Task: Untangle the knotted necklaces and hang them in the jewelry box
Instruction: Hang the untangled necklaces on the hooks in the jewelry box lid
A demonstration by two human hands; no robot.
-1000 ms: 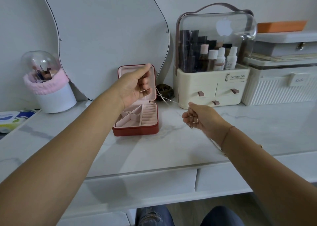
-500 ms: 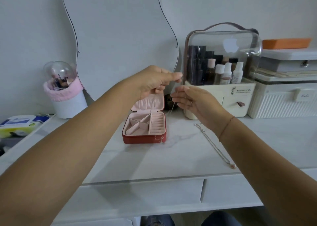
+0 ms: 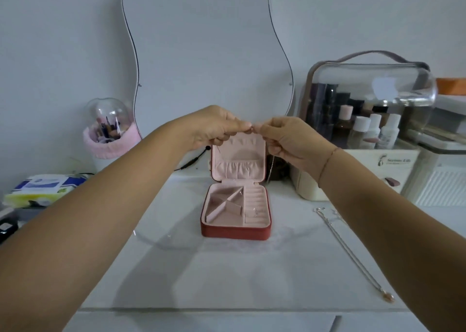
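Observation:
A red jewelry box with a pink lining stands open at the middle of the white table, its lid upright. My left hand and my right hand meet fingertip to fingertip just above the lid's top edge, both pinching a thin silver necklace. A strand of that chain hangs down from my right hand beside the lid. A second necklace with a small pendant lies stretched out on the table to the right of the box.
A wavy-edged mirror leans on the wall behind the box. A clear-lidded cosmetics organiser and white cases stand at the right. A pink-trimmed brush holder and a tissue pack sit at the left.
Both hands have come together above the lid, fingertips now touching on the chain. The view has swung so that the box sits in the centre.

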